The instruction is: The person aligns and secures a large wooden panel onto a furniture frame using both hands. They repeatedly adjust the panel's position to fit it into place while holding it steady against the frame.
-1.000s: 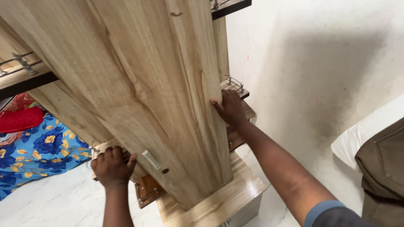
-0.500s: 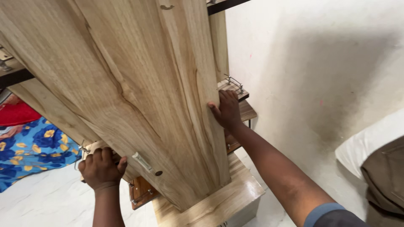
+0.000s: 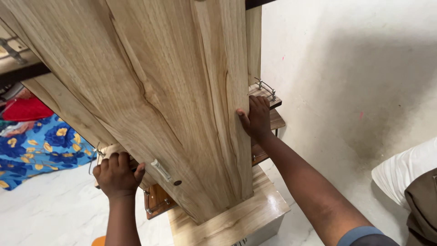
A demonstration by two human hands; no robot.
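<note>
A tall light wood-grain cabinet [image 3: 150,91] fills the head view, seen from above, with a small metal handle [image 3: 160,169] low on its door. My left hand [image 3: 116,175] is curled around the door's lower left edge, beside that handle. My right hand [image 3: 256,119] lies flat against the cabinet's right front edge, fingers spread upward. The cabinet stands on a wooden base block [image 3: 232,221] on the floor.
Small brown side shelves with metal rails [image 3: 266,93] stick out at the cabinet's right. A white wall [image 3: 355,68] is close on the right. A blue floral cloth [image 3: 32,148] and red fabric [image 3: 25,109] lie at left. A white cushion [image 3: 403,171] is at right.
My left hand has shifted right along the door's lower edge toward the handle. My right hand stays pressed on the right edge. The view has drifted slightly.
</note>
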